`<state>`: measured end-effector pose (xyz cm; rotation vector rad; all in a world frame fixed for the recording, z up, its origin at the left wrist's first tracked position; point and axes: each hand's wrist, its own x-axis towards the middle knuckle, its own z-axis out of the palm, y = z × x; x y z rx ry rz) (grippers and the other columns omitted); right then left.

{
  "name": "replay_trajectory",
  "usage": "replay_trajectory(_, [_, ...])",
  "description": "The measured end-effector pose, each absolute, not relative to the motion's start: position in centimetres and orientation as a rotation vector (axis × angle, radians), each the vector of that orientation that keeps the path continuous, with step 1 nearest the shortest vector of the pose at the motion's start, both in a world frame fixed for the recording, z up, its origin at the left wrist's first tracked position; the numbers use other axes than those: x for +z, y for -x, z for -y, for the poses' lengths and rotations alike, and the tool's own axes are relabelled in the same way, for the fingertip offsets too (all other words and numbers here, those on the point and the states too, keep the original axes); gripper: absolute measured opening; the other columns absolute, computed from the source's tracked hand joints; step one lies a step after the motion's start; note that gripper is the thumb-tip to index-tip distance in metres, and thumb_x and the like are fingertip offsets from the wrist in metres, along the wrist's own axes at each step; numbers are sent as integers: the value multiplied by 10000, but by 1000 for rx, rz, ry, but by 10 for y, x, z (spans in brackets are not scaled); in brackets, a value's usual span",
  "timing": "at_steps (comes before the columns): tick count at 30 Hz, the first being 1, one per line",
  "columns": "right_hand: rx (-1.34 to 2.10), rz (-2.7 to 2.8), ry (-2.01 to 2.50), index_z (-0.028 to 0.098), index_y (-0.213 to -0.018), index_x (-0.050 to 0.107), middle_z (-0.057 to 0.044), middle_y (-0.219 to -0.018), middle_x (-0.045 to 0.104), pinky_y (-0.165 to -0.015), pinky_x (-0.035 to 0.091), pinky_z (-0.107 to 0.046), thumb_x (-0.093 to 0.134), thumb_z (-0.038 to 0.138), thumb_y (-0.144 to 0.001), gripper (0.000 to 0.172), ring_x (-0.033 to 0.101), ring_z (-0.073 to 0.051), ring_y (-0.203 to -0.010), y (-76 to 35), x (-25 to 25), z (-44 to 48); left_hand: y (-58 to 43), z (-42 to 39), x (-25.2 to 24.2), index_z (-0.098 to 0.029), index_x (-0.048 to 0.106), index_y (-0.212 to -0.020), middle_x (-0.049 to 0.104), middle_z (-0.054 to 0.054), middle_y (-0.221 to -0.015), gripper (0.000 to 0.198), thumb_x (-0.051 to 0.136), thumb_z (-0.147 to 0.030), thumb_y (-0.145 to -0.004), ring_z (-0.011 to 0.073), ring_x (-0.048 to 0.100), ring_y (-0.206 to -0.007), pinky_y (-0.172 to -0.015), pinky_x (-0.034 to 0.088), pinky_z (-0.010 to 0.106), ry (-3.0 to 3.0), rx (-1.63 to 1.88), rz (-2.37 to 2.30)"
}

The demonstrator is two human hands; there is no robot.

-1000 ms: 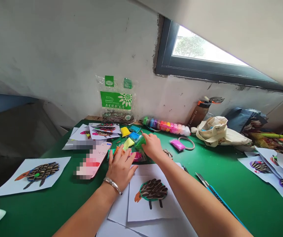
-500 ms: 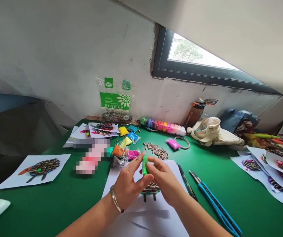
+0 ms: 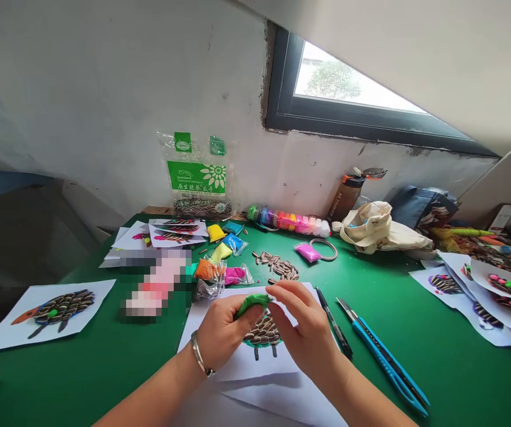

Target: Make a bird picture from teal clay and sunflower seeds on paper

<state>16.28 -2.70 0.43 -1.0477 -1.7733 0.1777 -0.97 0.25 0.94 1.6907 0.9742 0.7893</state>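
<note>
My left hand (image 3: 224, 326), with a silver bangle on its wrist, is closed round a small bright-green packet of modelling clay (image 3: 251, 302). The fingertips of my right hand (image 3: 304, 317) close about the packet's right end; their exact contact is partly hidden. Beneath both hands lies a white sheet of paper (image 3: 237, 370). On it, partly covered by my hands, is a picture (image 3: 264, 335) of overlapping striped sunflower seeds with a green edge and two dark legs.
Loose sunflower seeds (image 3: 279, 265) and several coloured clay packets (image 3: 210, 270) lie beyond the paper. A pen (image 3: 335, 323) and a blue craft knife (image 3: 384, 359) rest at right. Finished seed pictures (image 3: 66, 308) lie at both sides. A seed bag (image 3: 199, 184) leans on the wall.
The green packet has gone from upright to lying nearly flat in my left hand. My right hand has shifted to its right end, and the view has moved slightly.
</note>
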Motion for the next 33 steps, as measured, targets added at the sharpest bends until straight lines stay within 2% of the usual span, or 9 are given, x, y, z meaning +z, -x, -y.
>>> replay_trajectory(2, [139,1791,1025,204,-1118,608,-85,-1025,594,-798,493,-304,533,59,-844,319,573,-167,-932,-163,2,26,8,-2,9,-173,545,-671,445,-54,-508,345,514,-463,-854,93,432,-466,-447,347,205,-1672,759,-980])
replay_trajectory(7, [189,1795,1063,192,-1035,611,-73,-986,595,-775,485,-299,543,71,-844,236,564,-160,-894,-166,0,22,7,-4,8,-169,558,-701,453,-53,-539,316,512,-444,-850,88,425,-453,-441,340,208,-1634,746,-1030])
replay_trajectory(15, [270,1816,1176,190,-872,564,-40,-856,564,-704,452,-299,525,106,-851,94,516,-164,-817,-165,1,24,8,-5,5,-184,505,-645,424,-62,-502,324,482,-412,-874,88,428,-446,-440,326,197,-1766,707,-1017])
replay_trajectory(18, [256,1830,1205,186,-820,541,-40,-829,550,-678,436,-293,513,111,-860,89,498,-165,-796,-164,2,25,7,-6,5,-187,490,-636,413,-65,-495,330,477,-413,-876,86,425,-438,-438,322,196,-1789,698,-1026])
replay_trajectory(25, [-18,1919,1120,184,-786,587,-68,-862,545,-724,422,-330,490,67,-854,166,460,-178,-796,-163,5,26,8,-4,5,-194,477,-626,457,-51,-503,343,468,-432,-872,103,455,-472,-442,329,198,-1814,699,-1084])
replay_trajectory(29, [59,1975,1076,198,-805,593,-63,-874,549,-769,438,-351,466,79,-868,186,477,-183,-834,-161,9,29,9,-4,8,-193,491,-640,499,-33,-564,351,450,-448,-877,111,478,-504,-451,334,205,-1821,721,-1104])
replay_trajectory(33, [203,1948,1051,211,-879,593,-58,-865,567,-708,448,-329,465,127,-892,154,507,-176,-805,-163,7,29,9,-3,11,-197,483,-624,471,-42,-525,352,458,-441,-876,113,464,-497,-464,333,212,-1828,718,-1061])
